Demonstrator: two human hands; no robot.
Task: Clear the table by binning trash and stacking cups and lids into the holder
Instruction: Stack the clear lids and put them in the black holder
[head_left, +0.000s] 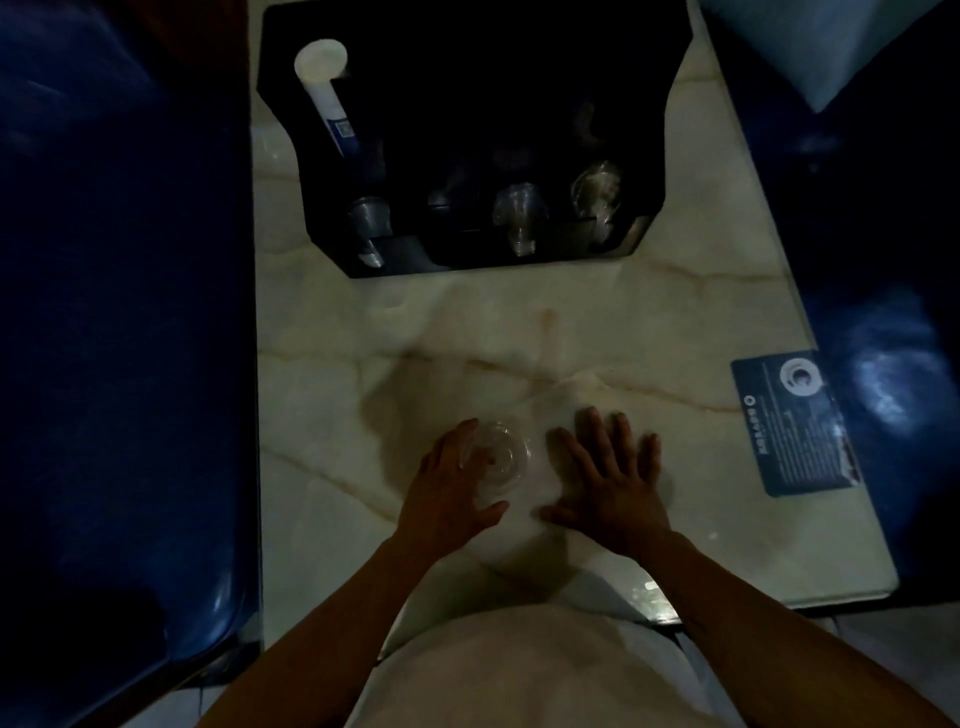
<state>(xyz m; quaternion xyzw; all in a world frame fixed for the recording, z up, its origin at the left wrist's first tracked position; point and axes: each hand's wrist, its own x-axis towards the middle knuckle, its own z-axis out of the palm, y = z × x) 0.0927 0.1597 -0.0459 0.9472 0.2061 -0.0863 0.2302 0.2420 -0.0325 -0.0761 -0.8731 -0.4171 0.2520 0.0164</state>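
A clear plastic lid (505, 455) lies on the pale marble table (597, 332) near its front edge. My left hand (451, 483) curls around the lid's left side, fingers on its rim. My right hand (608, 475) rests flat on the table just right of the lid, fingers spread, holding nothing. At the back stands the black holder (467, 67). A tall stack of white cups (326, 91) leans in its left slot. Clear lids (597, 195) and clear cups (519, 218) sit in its front slots.
A blue printed card (795, 423) lies at the table's right edge. Dark blue seats flank the table on the left (119, 312) and right (883, 260). The scene is dim.
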